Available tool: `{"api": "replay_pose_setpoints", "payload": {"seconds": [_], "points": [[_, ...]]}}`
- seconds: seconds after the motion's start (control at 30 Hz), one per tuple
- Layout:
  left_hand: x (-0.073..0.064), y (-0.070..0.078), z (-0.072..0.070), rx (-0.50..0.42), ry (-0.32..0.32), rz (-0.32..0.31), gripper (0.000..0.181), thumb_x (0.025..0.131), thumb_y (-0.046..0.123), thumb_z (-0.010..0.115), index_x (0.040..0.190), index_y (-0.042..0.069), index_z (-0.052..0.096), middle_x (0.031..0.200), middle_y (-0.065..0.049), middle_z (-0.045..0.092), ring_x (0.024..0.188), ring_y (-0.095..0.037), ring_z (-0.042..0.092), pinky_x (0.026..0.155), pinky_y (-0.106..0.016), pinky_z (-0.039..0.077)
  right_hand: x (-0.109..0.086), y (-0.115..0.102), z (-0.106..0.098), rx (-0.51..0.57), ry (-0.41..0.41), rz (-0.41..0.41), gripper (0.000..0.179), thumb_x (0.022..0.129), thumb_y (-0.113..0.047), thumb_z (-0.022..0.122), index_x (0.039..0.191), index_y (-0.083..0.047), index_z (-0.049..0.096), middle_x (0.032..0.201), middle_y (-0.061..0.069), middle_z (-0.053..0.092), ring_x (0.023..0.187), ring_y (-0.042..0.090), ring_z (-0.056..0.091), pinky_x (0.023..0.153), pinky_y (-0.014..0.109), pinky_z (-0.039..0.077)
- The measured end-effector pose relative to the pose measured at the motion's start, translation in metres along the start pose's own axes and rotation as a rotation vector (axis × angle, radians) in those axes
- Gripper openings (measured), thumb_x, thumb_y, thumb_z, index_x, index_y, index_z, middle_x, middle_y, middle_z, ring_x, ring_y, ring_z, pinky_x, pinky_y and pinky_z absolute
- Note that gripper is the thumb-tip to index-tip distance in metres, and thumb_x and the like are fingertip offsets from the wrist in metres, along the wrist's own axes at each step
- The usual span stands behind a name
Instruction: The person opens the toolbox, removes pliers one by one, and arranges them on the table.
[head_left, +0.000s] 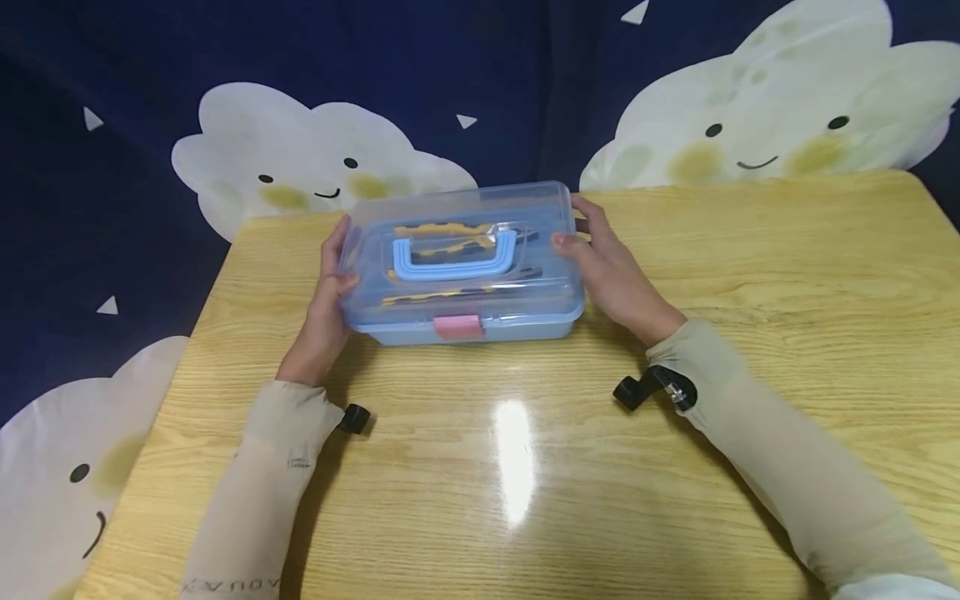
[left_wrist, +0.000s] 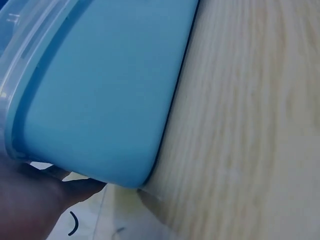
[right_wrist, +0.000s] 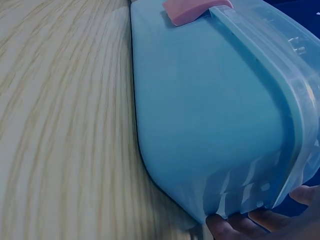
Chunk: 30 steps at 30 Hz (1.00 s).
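A light blue plastic storage box (head_left: 540, 327) with a clear lid rests on the table, a pink latch (head_left: 459, 327) at its front and a blue handle (head_left: 454, 268) folded on top. Through the lid show yellow and dark long items. My left hand (head_left: 327, 287) grips the box's left end, thumb over the lid's edge. At the right end my right hand (head_left: 611, 271) holds it the same way, thumb on the lid. In the right wrist view, fingers (right_wrist: 240, 223) lie against the box's end wall. The left wrist view has left-hand fingers (left_wrist: 82, 190) beside the lower corner.
The wooden table (head_left: 637, 500) extends around the box, with a light reflection in front of it. Behind hangs a dark blue cloth (head_left: 525, 92) printed with smiling clouds. Small black wrist cameras (head_left: 628, 393) stick out from both sleeves.
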<state>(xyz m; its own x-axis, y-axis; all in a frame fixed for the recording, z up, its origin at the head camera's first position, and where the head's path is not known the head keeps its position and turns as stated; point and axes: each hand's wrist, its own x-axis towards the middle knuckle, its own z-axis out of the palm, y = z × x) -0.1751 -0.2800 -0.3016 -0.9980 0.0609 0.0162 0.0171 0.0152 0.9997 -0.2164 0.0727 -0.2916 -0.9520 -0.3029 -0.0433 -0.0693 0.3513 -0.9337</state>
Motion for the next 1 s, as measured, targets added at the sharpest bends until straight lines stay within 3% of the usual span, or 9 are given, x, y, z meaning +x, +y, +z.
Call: {"api": "replay_pose_setpoints", "payload": {"seconds": [0.23,0.4,0.6,0.8,1.0], "points": [[0.007,0.006,0.013,-0.05,-0.077,-0.013,0.082,0.09,0.016,0.04,0.165,0.03,0.01,0.172,0.007,0.004,0.156,-0.013,0.009,0.13,-0.037,0.012,-0.009,0.004,-0.018,0.024,0.004,0.021,0.067,0.105,-0.048,0.043,0.164,-0.031,0.018,0.163,0.016,0.036,0.142,0.036,0.046,0.117,0.058,0.038],[0.01,0.011,0.024,-0.081,-0.136,-0.042,0.08,0.091,0.011,0.038,0.164,0.028,0.009,0.167,0.005,0.01,0.149,-0.012,0.019,0.121,-0.029,0.026,-0.014,0.008,-0.032,0.051,0.0,0.027,0.066,0.106,-0.045,0.041,0.165,-0.029,0.016,0.162,0.017,0.034,0.139,0.036,0.047,0.115,0.053,0.039],[0.012,0.015,0.036,-0.067,-0.156,-0.09,0.081,0.092,0.012,0.042,0.163,0.031,0.01,0.158,0.007,0.017,0.143,-0.014,0.025,0.116,-0.032,0.027,-0.018,0.014,-0.05,0.059,-0.003,0.043,0.064,0.107,-0.041,0.039,0.165,-0.028,0.015,0.162,0.019,0.034,0.139,0.035,0.046,0.112,0.043,0.041],[0.012,0.016,0.046,-0.022,-0.19,-0.099,0.08,0.094,0.017,0.047,0.163,0.034,0.01,0.16,0.007,0.016,0.144,-0.018,0.026,0.118,-0.037,0.029,-0.021,0.02,-0.063,0.019,-0.008,0.056,0.064,0.107,-0.044,0.037,0.165,-0.032,0.014,0.164,0.018,0.032,0.142,0.034,0.041,0.119,0.05,0.033],[0.012,0.016,0.054,-0.004,-0.213,-0.098,0.08,0.095,0.021,0.052,0.162,0.034,0.011,0.162,0.005,0.015,0.147,-0.022,0.03,0.119,-0.041,0.032,-0.025,0.026,-0.075,0.005,-0.014,0.068,0.062,0.108,-0.046,0.036,0.165,-0.036,0.014,0.166,0.014,0.03,0.141,0.026,0.041,0.116,0.035,0.033]]}}
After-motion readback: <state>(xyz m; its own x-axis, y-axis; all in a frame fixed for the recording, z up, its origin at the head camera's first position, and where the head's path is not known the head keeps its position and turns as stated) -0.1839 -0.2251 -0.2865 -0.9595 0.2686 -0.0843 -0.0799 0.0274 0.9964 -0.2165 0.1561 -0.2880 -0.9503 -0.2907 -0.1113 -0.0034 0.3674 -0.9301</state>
